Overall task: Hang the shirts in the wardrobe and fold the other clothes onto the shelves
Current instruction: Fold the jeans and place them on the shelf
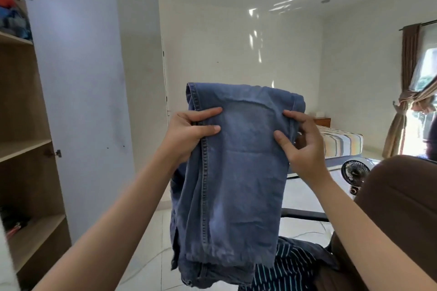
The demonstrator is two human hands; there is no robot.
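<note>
**Both hands hold folded jeans up in front of the wardrobe**

The left hand [189, 134] pinches the blue jeans [231, 172] at their left seam: the thumb lies flat across the front of the denim, a finger above it also rests on the front, and the remaining fingers are hidden behind the cloth. The right hand [300, 146] grips the right edge, its thumb pressed on the front and its curled fingers wrapped round the hem to the back. The jeans sit between the two hands, doubled over at the top above the fingertips, and hang down in the air in layered folds, the stitched side seam running straight down below the left thumb.

Beneath the hanging denim lies a dark striped shirt [288, 267], beside a brown cushioned seat [397, 208]. To the left stands the open wardrobe [26, 149], its wooden shelves showing, with coloured clothes piled on the top shelf [14, 36] and its white door [78, 78] swung wide. A small black fan [354, 172] and a striped mattress [340, 144] are behind the right wrist.
</note>
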